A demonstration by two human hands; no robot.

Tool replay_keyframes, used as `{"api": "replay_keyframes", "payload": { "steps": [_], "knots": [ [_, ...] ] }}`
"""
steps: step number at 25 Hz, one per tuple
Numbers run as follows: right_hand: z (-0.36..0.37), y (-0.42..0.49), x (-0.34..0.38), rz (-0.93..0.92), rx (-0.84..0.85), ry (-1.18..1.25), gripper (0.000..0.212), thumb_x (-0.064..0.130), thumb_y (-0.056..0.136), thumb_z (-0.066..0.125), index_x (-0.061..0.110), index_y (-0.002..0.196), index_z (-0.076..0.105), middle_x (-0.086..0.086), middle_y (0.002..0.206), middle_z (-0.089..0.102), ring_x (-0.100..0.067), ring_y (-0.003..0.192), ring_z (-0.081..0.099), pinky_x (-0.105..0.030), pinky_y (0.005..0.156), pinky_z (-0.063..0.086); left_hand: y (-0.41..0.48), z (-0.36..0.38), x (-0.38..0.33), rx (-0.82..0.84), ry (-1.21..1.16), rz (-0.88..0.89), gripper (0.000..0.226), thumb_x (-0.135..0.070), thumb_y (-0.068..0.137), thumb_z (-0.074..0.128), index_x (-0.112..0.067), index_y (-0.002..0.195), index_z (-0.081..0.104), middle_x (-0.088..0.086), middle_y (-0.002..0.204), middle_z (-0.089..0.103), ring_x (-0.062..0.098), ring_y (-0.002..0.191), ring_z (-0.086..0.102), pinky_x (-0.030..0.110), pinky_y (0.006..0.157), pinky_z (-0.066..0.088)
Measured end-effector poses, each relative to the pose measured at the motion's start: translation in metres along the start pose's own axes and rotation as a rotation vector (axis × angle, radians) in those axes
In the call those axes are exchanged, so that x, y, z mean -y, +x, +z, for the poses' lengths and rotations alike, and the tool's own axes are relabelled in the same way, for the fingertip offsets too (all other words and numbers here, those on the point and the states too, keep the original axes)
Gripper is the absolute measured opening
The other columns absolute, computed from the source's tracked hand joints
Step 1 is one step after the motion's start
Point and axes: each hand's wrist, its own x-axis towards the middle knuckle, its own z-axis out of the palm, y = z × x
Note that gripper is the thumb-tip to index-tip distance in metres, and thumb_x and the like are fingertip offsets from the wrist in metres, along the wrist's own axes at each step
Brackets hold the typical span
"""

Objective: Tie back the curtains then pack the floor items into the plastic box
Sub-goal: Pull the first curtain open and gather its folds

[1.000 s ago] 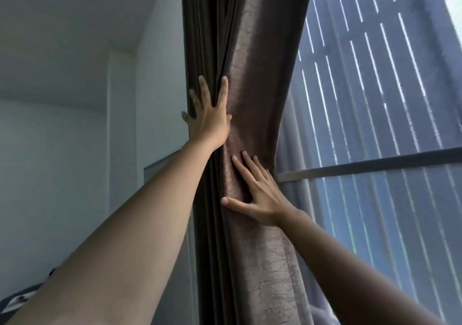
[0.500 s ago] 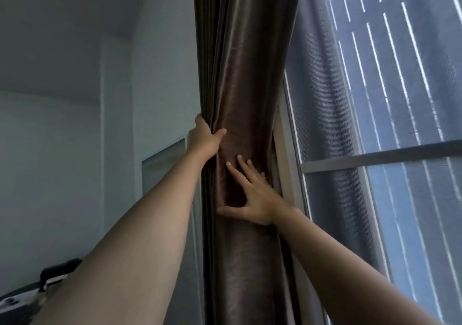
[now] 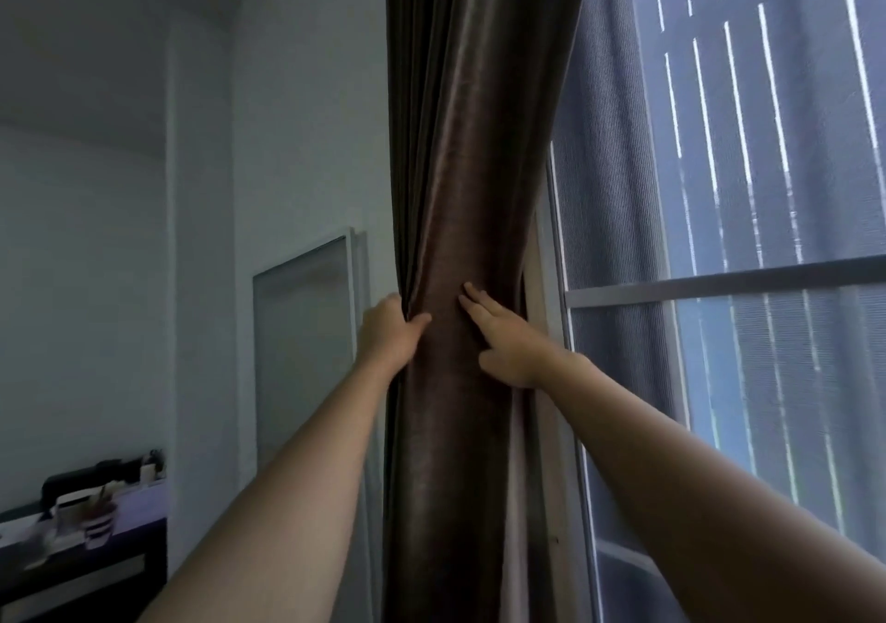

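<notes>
Beside the window, left hand grips the gathered curtain — right hand flat against it.

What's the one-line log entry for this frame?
curtain: bunched, not yet tied | left hand: grips curtain edge | right hand: flat on curtain front

Curtain hangs between wall left and window right.

Dark brown sheened curtain, grey-blue window screen with thin white vertical stripes
</notes>
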Motion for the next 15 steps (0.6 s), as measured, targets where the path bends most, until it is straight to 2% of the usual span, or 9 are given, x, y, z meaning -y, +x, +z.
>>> {"api": "replay_keyframes", "payload": {
  "steps": [4, 6, 8, 9, 11, 13, 15],
  "knots": [
    [-0.013, -0.010, 0.005, 0.049, 0.059, -0.040, 0.079, 0.005, 0.085, 0.046, 0.016, 0.151, 0.006, 0.006, 0.159, -0.007, -0.017, 0.146, 0.008, -0.026, 0.117, 0.015, -0.014, -0.003, 0.003, 0.000, 0.026, 0.025, 0.039, -0.024, 0.088, 0.063, 0.000, 0.117, 0.053, 0.020, 0.116, 0.063, 0.033, 0.106, 0.059, 0.025, 0.074, 0.039],
    [-0.021, -0.018, 0.009, 0.065, 0.059, -0.060, 0.079, 0.004, 0.084, 0.046, 0.018, 0.151, 0.007, 0.004, 0.160, -0.004, -0.020, 0.146, 0.013, -0.029, 0.117, 0.019, -0.020, -0.006, -0.001, -0.038, 0.012, 0.070, 0.066, -0.024, 0.084, 0.068, -0.005, 0.137, 0.033, 0.019, 0.133, 0.052, 0.034, 0.118, 0.053, 0.033, 0.087, 0.043],
    [-0.031, -0.032, 0.014, 0.061, 0.017, -0.077, 0.080, 0.004, 0.082, 0.046, 0.019, 0.151, 0.008, 0.001, 0.160, 0.000, -0.022, 0.145, 0.016, -0.032, 0.117, 0.022, -0.032, -0.010, -0.006, -0.133, 0.028, 0.190, 0.096, -0.024, 0.080, 0.072, -0.010, 0.149, 0.007, 0.017, 0.152, 0.027, 0.031, 0.137, 0.033, 0.039, 0.107, 0.033],
    [-0.038, -0.040, 0.016, 0.058, -0.018, -0.095, 0.080, 0.005, 0.082, 0.046, 0.019, 0.151, 0.010, 0.001, 0.160, 0.001, -0.023, 0.145, 0.017, -0.033, 0.116, 0.023, -0.039, -0.011, -0.010, -0.195, 0.100, 0.271, 0.103, -0.027, 0.079, 0.073, -0.010, 0.150, 0.000, 0.016, 0.156, 0.015, 0.030, 0.143, 0.022, 0.043, 0.111, 0.027],
    [-0.056, -0.059, 0.018, 0.048, -0.105, -0.228, 0.080, 0.010, 0.081, 0.049, 0.019, 0.151, 0.011, 0.000, 0.160, 0.002, -0.024, 0.144, 0.018, -0.033, 0.117, 0.019, -0.048, -0.012, -0.027, -0.259, 0.222, 0.387, 0.105, -0.033, 0.079, 0.071, -0.010, 0.149, -0.005, 0.012, 0.159, 0.003, 0.027, 0.146, 0.009, 0.049, 0.114, 0.021],
    [-0.081, -0.081, 0.017, 0.054, -0.188, -0.399, 0.080, 0.017, 0.082, 0.050, 0.019, 0.151, 0.010, -0.001, 0.160, 0.000, -0.022, 0.145, 0.015, -0.036, 0.118, 0.011, -0.056, -0.015, -0.058, -0.263, 0.224, 0.406, 0.105, -0.035, 0.081, 0.069, -0.010, 0.148, -0.008, 0.010, 0.159, -0.003, 0.025, 0.147, 0.002, 0.051, 0.115, 0.014],
    [-0.112, -0.106, 0.017, 0.080, -0.281, -0.451, 0.076, 0.019, 0.085, 0.047, 0.020, 0.151, 0.009, -0.002, 0.160, -0.001, -0.021, 0.146, 0.009, -0.038, 0.119, 0.006, -0.065, -0.018, -0.097, -0.271, 0.216, 0.404, 0.103, -0.033, 0.083, 0.067, -0.008, 0.148, -0.010, 0.011, 0.159, -0.005, 0.026, 0.147, -0.002, 0.050, 0.116, 0.008]
  ]
}}
